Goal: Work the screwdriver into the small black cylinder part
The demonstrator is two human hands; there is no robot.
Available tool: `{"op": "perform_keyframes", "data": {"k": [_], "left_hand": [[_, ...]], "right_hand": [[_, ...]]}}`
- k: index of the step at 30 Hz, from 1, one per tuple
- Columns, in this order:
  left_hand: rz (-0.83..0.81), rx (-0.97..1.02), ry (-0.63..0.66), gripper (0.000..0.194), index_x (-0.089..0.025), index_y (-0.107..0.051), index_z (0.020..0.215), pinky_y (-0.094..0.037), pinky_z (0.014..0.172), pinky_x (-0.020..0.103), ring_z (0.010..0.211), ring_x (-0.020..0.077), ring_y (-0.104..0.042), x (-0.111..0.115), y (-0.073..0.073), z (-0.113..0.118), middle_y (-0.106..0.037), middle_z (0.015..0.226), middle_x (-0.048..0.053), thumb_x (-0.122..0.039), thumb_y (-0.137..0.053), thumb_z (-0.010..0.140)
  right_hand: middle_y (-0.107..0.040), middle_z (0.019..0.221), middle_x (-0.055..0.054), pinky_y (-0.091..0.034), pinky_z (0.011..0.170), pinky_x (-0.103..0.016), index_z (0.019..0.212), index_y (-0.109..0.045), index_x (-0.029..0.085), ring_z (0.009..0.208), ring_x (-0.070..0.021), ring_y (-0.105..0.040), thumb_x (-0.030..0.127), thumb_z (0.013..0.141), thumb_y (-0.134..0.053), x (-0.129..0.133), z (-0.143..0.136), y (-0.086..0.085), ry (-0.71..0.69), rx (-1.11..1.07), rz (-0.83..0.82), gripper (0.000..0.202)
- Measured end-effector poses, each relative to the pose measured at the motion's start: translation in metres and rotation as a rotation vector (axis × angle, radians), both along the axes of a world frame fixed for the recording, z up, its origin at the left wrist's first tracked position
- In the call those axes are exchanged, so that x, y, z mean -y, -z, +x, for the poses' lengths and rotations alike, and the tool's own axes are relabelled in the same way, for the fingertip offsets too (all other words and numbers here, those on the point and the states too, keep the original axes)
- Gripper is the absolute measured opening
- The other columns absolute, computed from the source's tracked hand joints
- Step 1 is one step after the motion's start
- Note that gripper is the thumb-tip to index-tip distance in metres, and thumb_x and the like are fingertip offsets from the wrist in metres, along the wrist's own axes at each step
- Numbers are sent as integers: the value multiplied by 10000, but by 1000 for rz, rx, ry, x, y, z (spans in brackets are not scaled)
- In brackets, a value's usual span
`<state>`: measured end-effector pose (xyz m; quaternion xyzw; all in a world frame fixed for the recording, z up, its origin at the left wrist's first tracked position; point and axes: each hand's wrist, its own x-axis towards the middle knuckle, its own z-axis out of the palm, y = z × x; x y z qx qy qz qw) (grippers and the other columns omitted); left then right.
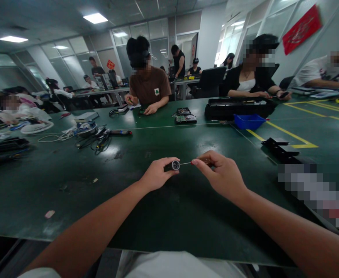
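My left hand (155,174) is closed around a small black cylindrical part (175,165), its round, silver-rimmed end turned toward me. In my right hand (226,173) is a screwdriver (186,163), gripped by the handle, with its thin metal shaft pointing left. The shaft reaches the right side of the cylindrical part. I cannot tell whether its tip is inside or only touching. Both hands are above the green table (163,216), and my fingers hide most of the handle and the back of the part.
Beyond my hands are a hard drive (186,119), a blue bin (249,121) and a long black housing (239,110). Cables (98,141) and a white fan grille (37,127) lie left. A black bracket (281,150) lies right. A co-worker in a brown shirt (150,83) sits opposite.
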<state>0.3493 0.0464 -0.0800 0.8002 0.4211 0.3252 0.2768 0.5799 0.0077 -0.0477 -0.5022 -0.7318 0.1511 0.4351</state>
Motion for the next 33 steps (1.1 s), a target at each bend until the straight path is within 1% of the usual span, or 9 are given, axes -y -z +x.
{"op": "perform_keyframes", "data": {"k": [2,5,9,11,17,20,23,28,33], "left_hand": [[11,-21,4,371,-232,-677,1213,-447,1047,399,1148,252,-628,-1,0,-1,-692,1219,59,-268,-727,847],[22,-39,12,353,-231,-678,1210,-454,1028,396,1131,249,-632,-2,1,-1,-692,1210,61,-288,-712,863],[28,-44,32,356,-244,-676,1212,-454,1018,386,1119,237,-634,0,1,0,-695,1202,49,-291,-718,862],[26,-44,41,358,-245,-675,1213,-454,1016,383,1119,236,-633,1,0,0,-694,1204,48,-289,-721,860],[40,-41,18,363,-237,-673,1217,-456,1011,373,1118,237,-634,0,0,-1,-693,1205,49,-285,-723,861],[51,-48,1,361,-237,-670,1217,-450,1020,377,1133,237,-629,-1,1,-1,-690,1217,45,-275,-723,862],[54,-53,8,352,-234,-672,1205,-460,1002,365,1104,225,-639,0,1,-1,-700,1187,37,-269,-727,859],[65,-55,10,362,-243,-667,1213,-463,1005,357,1110,214,-638,1,2,-1,-696,1198,25,-273,-731,858],[80,-97,-8,375,-249,-661,1224,-476,994,378,1099,223,-637,3,-2,0,-697,1187,32,-271,-733,857]], "right_hand": [[-728,830,-23,-498,634,-305,989,-670,238,716,-186,-676,371,933,-601,0,1,0,-102,-24,-8,160],[-726,889,-26,-514,715,-316,1002,-666,236,797,-188,-687,321,959,-553,1,1,-2,-198,-6,1,149],[-659,680,2,-445,579,-294,898,-694,226,603,-160,-618,412,1013,-442,1,1,-4,-140,54,-29,333],[-675,694,-3,-432,574,-295,885,-705,231,610,-164,-623,431,1019,-426,1,1,-3,-118,70,-46,368],[-691,769,-20,-434,561,-303,1251,-620,231,616,-178,-605,370,995,-472,1,1,-2,-114,95,-45,327],[-702,839,-37,-463,632,-314,1181,-645,223,716,-190,-638,350,996,-466,2,1,-3,-158,90,-46,287],[-689,800,-21,-438,588,-307,1103,-673,230,629,-167,-614,403,1023,-408,2,1,-4,-169,69,-86,326],[-666,791,-17,-454,598,-317,1234,-559,214,642,-179,-616,347,992,-468,4,0,-3,-141,16,-51,291],[-676,889,-46,-501,744,-362,992,-608,225,815,-209,-650,353,925,-578,-2,-1,-1,-145,-194,-102,148]]}}
